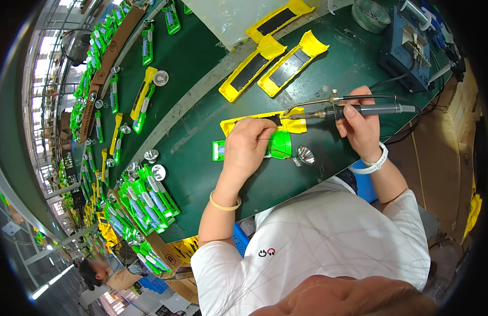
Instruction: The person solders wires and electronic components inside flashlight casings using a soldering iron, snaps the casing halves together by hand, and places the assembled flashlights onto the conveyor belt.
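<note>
My right hand [364,126] grips a soldering iron [383,109] with a bent metal solder-feed tube along it. The iron's tip points left, over a yellow plastic casing [298,127] with a dark panel. My left hand [245,147] is closed in a pinch at that casing, apparently on a thin wire; its fingertips partly cover the spot. Beneath this hand lies a green housing [280,145], partly hidden, with a white and bluish part showing at its left end. Thin red and dark wires link the housing to a silver reflector [305,155] at its right.
Several yellow casings [292,64] lie beyond my hands. A blue-grey soldering unit [404,55] and a mesh basket [371,16] stand at far right. Green housings with reflectors crowd a cardboard box [167,253] at left. More line the left side, where another person [115,274] sits.
</note>
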Demonstrator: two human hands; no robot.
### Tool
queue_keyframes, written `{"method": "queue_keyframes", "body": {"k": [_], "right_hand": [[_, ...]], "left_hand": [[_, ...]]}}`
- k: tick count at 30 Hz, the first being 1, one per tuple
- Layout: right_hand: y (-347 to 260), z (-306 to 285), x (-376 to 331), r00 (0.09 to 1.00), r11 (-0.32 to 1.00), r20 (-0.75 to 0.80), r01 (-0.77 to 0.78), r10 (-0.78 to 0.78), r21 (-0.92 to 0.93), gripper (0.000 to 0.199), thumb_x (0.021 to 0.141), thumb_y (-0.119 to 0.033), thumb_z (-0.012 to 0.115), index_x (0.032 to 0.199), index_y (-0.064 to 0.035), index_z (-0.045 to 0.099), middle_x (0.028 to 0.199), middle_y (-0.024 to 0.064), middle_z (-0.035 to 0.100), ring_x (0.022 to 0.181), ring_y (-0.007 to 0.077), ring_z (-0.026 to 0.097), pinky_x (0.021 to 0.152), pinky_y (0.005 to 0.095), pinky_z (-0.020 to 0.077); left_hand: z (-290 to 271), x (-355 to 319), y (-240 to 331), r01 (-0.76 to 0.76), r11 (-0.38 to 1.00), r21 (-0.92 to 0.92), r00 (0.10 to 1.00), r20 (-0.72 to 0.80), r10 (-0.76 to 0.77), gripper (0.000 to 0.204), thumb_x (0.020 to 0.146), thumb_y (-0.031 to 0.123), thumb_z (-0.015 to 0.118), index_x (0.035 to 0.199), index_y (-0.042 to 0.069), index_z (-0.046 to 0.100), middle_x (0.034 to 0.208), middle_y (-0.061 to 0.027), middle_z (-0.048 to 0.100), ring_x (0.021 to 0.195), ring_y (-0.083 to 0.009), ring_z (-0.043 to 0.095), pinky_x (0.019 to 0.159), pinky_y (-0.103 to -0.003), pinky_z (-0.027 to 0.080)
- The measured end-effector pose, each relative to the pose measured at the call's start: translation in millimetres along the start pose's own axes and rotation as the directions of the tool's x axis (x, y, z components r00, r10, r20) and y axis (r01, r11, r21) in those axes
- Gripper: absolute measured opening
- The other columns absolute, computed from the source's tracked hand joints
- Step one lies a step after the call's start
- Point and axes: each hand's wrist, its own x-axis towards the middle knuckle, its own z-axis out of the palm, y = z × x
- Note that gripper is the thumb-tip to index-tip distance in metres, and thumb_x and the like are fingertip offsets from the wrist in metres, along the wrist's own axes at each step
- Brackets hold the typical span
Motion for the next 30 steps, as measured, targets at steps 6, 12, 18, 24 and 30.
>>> {"method": "queue_keyframes", "body": {"k": [6, 12, 18, 24, 30], "right_hand": [[-8.0, -11.5, 14.3, 0.944, 0.905, 0.329, 0.151, -0.013, -0.397, 0.021, 0.081, -0.010, 0.061, 0.091, -0.0057, 0.043, 0.072, 0.0008, 0.047, 0.057, 0.0061, 0.042, 0.049, 0.0213, 0.0348], [-17.3, -8.0, 29.4, 0.860, 0.748, 0.491, 0.233, 0.140, -0.621, 0.024, 0.078, -0.013, 0.063, 0.086, -0.0056, 0.042, 0.074, 0.0007, 0.049, 0.065, 0.0061, 0.041, 0.057, 0.0220, 0.0353], [-6.5, -10.4, 35.2, 0.863, 0.769, 0.503, 0.294, 0.041, -0.567, 0.022, 0.077, -0.014, 0.064, 0.084, -0.0040, 0.046, 0.071, -0.0009, 0.043, 0.057, 0.0039, 0.039, 0.050, 0.0207, 0.0321], [-3.3, -9.3, 36.8, 0.881, 0.820, 0.471, 0.236, 0.046, -0.522, 0.022, 0.077, -0.014, 0.064, 0.083, -0.0048, 0.045, 0.069, -0.0010, 0.042, 0.058, 0.0039, 0.037, 0.050, 0.0213, 0.0297], [-8.1, -11.5, 35.6, 0.884, 0.796, 0.460, 0.219, 0.083, -0.564, 0.021, 0.077, -0.013, 0.063, 0.082, -0.0046, 0.045, 0.070, -0.0005, 0.044, 0.061, 0.0045, 0.038, 0.053, 0.0210, 0.0308]], "left_hand": [[1.4, 1.4, 7.2, -0.100, 0.962, 0.253, 0.995, 0.050, 0.090, 0.006, 0.075, 0.010, 0.064, 0.080, 0.007, 0.063, 0.072, -0.0089, 0.057, 0.070, -0.0267, 0.057, 0.062, -0.035, 0.046], [1.7, 1.5, 7.5, -0.080, 0.957, 0.280, 0.996, 0.048, 0.069, 0.006, 0.073, 0.008, 0.063, 0.079, 0.007, 0.063, 0.071, -0.0086, 0.057, 0.069, -0.0266, 0.057, 0.062, -0.035, 0.046], [1.0, 5.0, 10.7, -0.054, 0.945, 0.323, 0.997, 0.075, 0.031, 0.005, 0.073, 0.008, 0.062, 0.077, 0.007, 0.063, 0.070, -0.0077, 0.057, 0.069, -0.0256, 0.057, 0.060, -0.035, 0.046], [2.9, 7.2, 13.7, -0.047, 0.933, 0.358, 0.996, 0.089, 0.016, 0.004, 0.072, 0.009, 0.062, 0.076, 0.009, 0.063, 0.070, -0.0071, 0.057, 0.068, -0.0254, 0.057, 0.058, -0.036, 0.046], [6.4, 5.0, 14.5, -0.040, 0.937, 0.348, 0.998, 0.055, 0.022, 0.004, 0.072, 0.008, 0.062, 0.076, 0.008, 0.063, 0.070, -0.0075, 0.057, 0.069, -0.0256, 0.057, 0.059, -0.036, 0.046]]}}
